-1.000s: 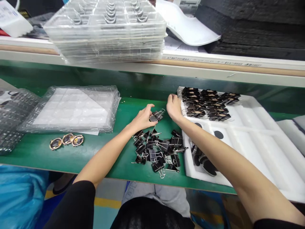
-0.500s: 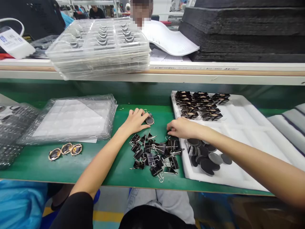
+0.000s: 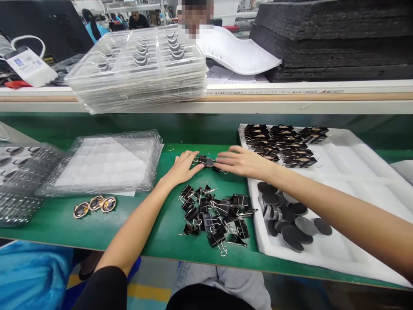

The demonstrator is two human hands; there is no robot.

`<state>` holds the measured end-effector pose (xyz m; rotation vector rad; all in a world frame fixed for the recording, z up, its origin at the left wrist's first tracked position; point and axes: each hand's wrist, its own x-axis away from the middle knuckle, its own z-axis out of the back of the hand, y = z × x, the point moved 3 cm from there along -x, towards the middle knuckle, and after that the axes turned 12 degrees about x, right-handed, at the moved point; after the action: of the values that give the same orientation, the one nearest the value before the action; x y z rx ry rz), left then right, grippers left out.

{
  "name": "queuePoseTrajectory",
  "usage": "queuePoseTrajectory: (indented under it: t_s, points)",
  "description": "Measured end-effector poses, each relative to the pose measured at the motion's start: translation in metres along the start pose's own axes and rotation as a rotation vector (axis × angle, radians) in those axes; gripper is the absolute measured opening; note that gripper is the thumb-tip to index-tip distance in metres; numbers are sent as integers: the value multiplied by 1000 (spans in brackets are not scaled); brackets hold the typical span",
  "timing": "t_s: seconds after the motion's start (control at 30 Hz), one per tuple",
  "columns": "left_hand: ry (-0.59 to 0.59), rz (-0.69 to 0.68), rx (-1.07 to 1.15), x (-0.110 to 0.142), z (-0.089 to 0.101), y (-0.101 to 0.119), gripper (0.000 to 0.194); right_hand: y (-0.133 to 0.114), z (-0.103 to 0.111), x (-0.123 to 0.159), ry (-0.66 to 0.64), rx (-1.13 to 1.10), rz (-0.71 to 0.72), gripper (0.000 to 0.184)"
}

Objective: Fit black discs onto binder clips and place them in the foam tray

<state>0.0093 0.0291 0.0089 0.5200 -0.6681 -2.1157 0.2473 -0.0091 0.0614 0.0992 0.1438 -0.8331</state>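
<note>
Above the loose clips, my left hand (image 3: pixel 184 168) has its thumb and fingers closed on the left side of a small round grey-faced piece (image 3: pixel 209 162), where a black binder clip (image 3: pixel 200 160) is attached. My right hand (image 3: pixel 240 162) reaches in from the other side, fingers stretched out and apart. Beneath its fingertips another binder clip (image 3: pixel 220 170) partly shows at the piece's right edge; whether the fingers touch it I cannot tell. A heap of black binder clips (image 3: pixel 211 217) with silver handles lies on the green table, nearer to me.
At right, a white foam tray (image 3: pixel 342 168) bears rows of clipped pieces (image 3: pixel 284 144) and loose dark discs (image 3: pixel 287 215). Three gold-rimmed ovals (image 3: pixel 96 203) lie at left, near clear plastic trays (image 3: pixel 151 172). Stacked clear trays (image 3: pixel 138 82) stand on the shelf ahead.
My right hand has moved from the edge of the clip heap up and left to the round piece, its fingers now stretched. A second clip shows there. My left hand stays beside the piece.
</note>
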Motion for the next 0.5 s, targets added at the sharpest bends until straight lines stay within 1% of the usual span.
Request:
queuePoseTrajectory:
  t_s: [0.03,0.07,0.1,0.13,0.17,0.2,0.23,0.27,0.3,0.33,0.4,0.5]
  points:
    - [22,13,20,0,-1,-1,48,0,-2,-2,76,-53,-105,37]
    - [42,23,34,0,-2,-2,44,1,-6,-6,149,-119,-249,41]
    - [57,26,43,0,-3,-3,41,2,-12,-12,198,-190,-438,44]
    - [69,24,51,-1,-3,-4,37,3,-21,-18,223,-252,-674,46]
    - [79,19,59,-1,-3,-5,34,4,-31,-24,208,-307,-899,47]
    - [89,14,68,-1,-3,-6,32,3,-42,-31,169,-345,-1082,48]
    - [99,8,76,-1,-2,-7,31,3,-51,-38,127,-360,-1210,49]
    - [106,2,83,-1,-2,-7,30,3,-59,-44,104,-351,-1281,49]
    - [109,-2,88,-1,-1,-8,29,3,-64,-50,100,-327,-1301,50]
    - [108,-2,93,0,0,-8,30,4,-68,-54,107,-294,-1285,50]
    - [100,4,99,1,0,-8,30,7,-72,-57,106,-233,-1204,54]
    - [95,23,111,1,1,-8,31,9,-77,-51,56,-199,-1112,64]
